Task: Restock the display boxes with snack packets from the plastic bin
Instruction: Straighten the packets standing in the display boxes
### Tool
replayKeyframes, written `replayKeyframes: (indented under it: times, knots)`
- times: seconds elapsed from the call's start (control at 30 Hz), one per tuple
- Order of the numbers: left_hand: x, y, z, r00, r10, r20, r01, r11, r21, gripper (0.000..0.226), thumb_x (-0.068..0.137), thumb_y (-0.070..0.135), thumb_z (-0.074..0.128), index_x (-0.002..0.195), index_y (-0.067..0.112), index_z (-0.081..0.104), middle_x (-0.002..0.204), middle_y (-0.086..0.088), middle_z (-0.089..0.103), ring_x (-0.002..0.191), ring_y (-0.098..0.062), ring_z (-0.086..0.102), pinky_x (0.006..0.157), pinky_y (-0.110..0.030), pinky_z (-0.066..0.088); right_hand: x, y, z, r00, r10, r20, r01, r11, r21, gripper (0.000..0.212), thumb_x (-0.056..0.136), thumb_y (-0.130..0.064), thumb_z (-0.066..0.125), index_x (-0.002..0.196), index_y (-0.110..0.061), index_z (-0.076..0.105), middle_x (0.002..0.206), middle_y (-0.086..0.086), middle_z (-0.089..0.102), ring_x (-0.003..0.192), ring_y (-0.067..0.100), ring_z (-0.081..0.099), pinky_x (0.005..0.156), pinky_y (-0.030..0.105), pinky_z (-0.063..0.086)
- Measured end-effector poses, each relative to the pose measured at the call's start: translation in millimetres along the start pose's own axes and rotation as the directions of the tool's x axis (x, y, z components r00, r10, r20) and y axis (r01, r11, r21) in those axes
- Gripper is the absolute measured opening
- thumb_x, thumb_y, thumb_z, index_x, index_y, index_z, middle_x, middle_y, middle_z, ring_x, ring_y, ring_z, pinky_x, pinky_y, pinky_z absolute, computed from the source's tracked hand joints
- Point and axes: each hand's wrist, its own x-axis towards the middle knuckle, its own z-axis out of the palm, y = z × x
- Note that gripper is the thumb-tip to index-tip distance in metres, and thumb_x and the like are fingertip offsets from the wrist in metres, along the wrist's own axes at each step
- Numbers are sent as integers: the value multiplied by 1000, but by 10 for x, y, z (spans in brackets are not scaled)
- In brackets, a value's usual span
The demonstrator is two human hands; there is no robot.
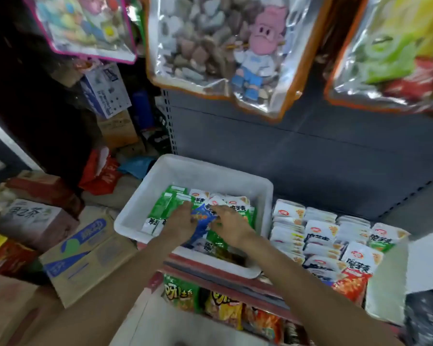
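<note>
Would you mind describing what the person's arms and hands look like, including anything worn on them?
Both forearms are bare right up to the bottom edge of the picture, with no sleeves in view. The left hand and the right hand wear no gloves. No watch, bracelet or ring can be made out, though the image is somewhat blurred.

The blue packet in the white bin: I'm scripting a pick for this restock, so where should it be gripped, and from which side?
Judging by its pose, pinch the blue packet at its far end, coming from above. It lies flat on the other packets in the white bin, between the left hand and right hand, so its sides look crowded.
</note>
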Motion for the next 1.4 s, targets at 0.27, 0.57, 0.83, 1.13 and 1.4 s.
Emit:
replayKeyframes:
  times: [0.27,0.57,0.83,1.13,1.4]
  knots:
    - [183,-369,-154,977,-46,207,23,993,114,37,99,27,43,122,-2,46,108,-20,54,103,-33,56,74,-32,38,231,-157,432,958,152,241,-99,970,-220,53,102,-34,33,149,-15,20,152,7,29,136,24,35,103,31,33]
    - [368,-374,-7,975,-67,210,72,997,-14,58,71,36,80,113,4,57,112,-9,60,103,-25,57,77,-29,45,101,-121,377,945,224,238,-180,965,-193,45,103,-30,29,145,-13,33,149,11,37,131,30,41,105,33,36]
    - [287,-157,-83,993,-94,65,107,967,-230,22,83,16,71,96,6,55,93,-8,56,91,-24,54,74,-31,42,-38,-131,250,963,258,81,-265,960,93,38,99,-22,42,135,-8,44,136,14,50,125,31,47,99,31,37]
    - [-260,759,-62,990,99,98,2,696,-718,19,83,2,67,79,14,53,62,6,61,47,2,56,43,-11,42,-525,243,-522,809,536,-243,13,397,918,13,92,-1,53,93,-14,55,82,5,64,53,3,64,49,22,54]
    - [-401,1774,446,945,322,55,-305,930,-206,35,91,8,52,126,4,52,122,-10,63,109,-27,60,84,-24,41,-1325,956,-1234,643,495,-585,254,582,772,26,93,1,50,83,-22,57,72,-6,62,58,0,61,53,23,53]
